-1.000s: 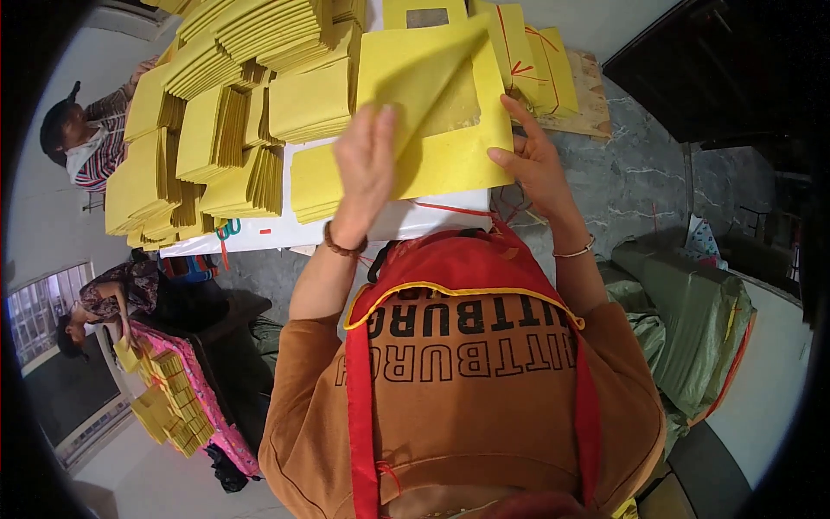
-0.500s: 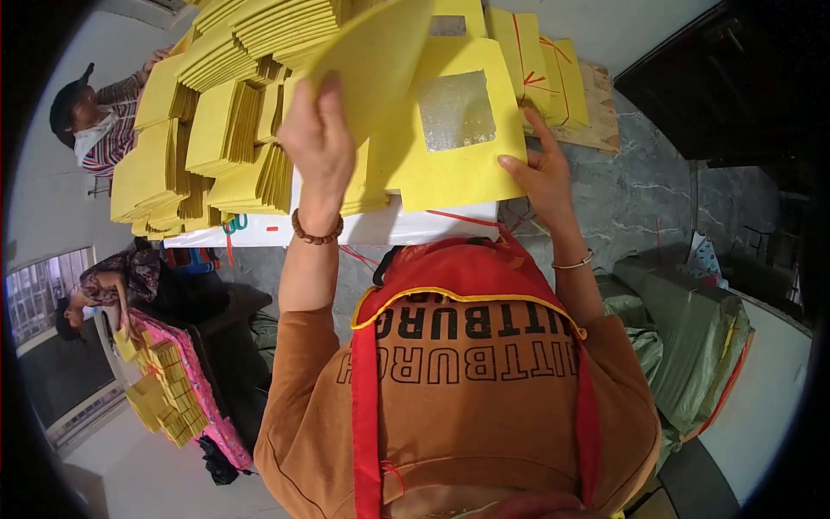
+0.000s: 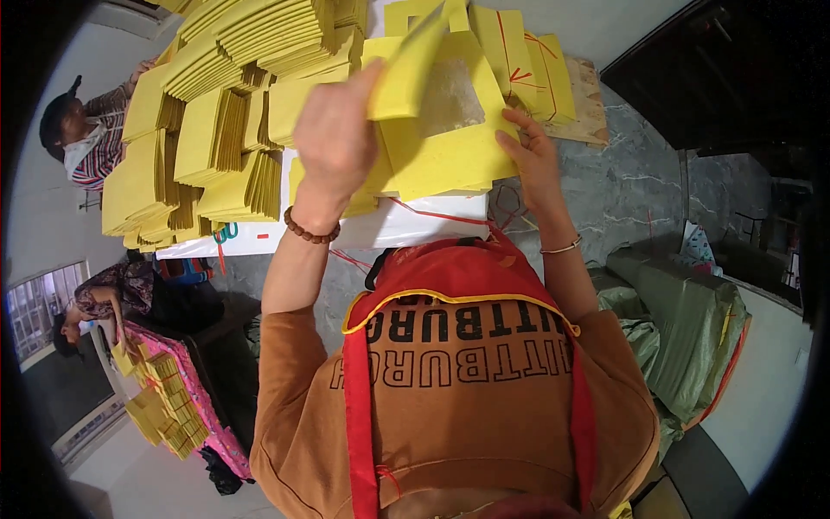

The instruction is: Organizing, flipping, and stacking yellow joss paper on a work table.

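Observation:
My left hand is closed on the near edge of a raised yellow paper sheet, which is bent and smeared by motion. Beneath lies a flat yellow paper piece with a silvery, see-through rectangle in its middle. Whether the raised sheet is joined to it, I cannot tell. My right hand holds the right edge of the flat piece, thumb on the near side and fingers curled at the rim. More yellow paper shows under my left wrist.
Stacked yellow paper bundles crowd the white table on the left. Bundles tied with red string lie at the far right on a wooden board. Green scissors rest near the edge. Two people work at left; green wrapped bales stand right.
My left hand has swung the raised sheet lower and to the right, over the see-through rectangle. My right hand has drawn its fingers in at the flat piece's edge.

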A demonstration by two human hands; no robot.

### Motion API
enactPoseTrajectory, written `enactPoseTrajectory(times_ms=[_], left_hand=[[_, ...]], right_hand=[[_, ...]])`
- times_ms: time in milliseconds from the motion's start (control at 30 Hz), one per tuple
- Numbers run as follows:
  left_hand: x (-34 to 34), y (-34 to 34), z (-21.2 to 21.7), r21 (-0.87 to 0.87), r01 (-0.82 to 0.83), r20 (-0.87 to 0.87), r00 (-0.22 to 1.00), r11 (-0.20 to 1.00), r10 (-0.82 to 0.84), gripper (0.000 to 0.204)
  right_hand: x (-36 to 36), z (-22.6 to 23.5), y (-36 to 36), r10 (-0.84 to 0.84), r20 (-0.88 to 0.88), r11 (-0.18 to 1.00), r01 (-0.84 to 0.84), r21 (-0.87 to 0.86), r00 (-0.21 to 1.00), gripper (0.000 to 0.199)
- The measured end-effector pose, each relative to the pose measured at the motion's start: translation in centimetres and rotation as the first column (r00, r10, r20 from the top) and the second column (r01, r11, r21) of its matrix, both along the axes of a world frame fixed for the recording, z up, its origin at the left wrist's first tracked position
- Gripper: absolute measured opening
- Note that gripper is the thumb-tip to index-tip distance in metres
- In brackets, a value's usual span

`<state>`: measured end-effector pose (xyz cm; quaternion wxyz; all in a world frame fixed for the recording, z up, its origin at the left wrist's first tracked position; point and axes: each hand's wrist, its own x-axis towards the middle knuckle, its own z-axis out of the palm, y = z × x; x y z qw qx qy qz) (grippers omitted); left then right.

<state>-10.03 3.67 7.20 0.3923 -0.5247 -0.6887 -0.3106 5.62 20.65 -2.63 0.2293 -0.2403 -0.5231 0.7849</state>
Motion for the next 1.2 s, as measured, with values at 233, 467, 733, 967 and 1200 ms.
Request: enactPoseTrajectory(times_ms=[233,467,733,967,1200], left_hand=[[5.2,1.9,-4.3,-0.454,0.255,0.159,0.966,0.854,-0.204,0.046],[5.1,2.3,-4.9,-0.422,0.337,0.245,0.936,0.841,-0.253,0.048],[6.1,2.5,-4.7,-0.282,0.409,0.427,0.864,0.868,-0.268,0.042],[5.7,2.3,-5.5,-0.285,0.395,0.521,0.829,0.873,-0.205,0.049],[5.2,2.2,-5.3,-0.121,0.456,0.717,0.654,0.882,-0.240,0.050]], right_hand=[[2.2,3.0,0.1,0.200,0.103,0.972,-0.184,-0.146,0.974,0.045],[4.0,3.0,0.6,0.211,-0.030,0.964,-0.213,-0.157,0.977,0.053],[3.4,2.6,0.2,0.183,-0.035,0.978,-0.185,-0.093,0.983,0.052],[2.8,2.0,0.0,0.133,-0.078,0.991,-0.133,0.001,0.988,0.043],[2.0,2.0,-0.3,0.133,-0.114,0.990,-0.126,0.065,0.985,0.041]])
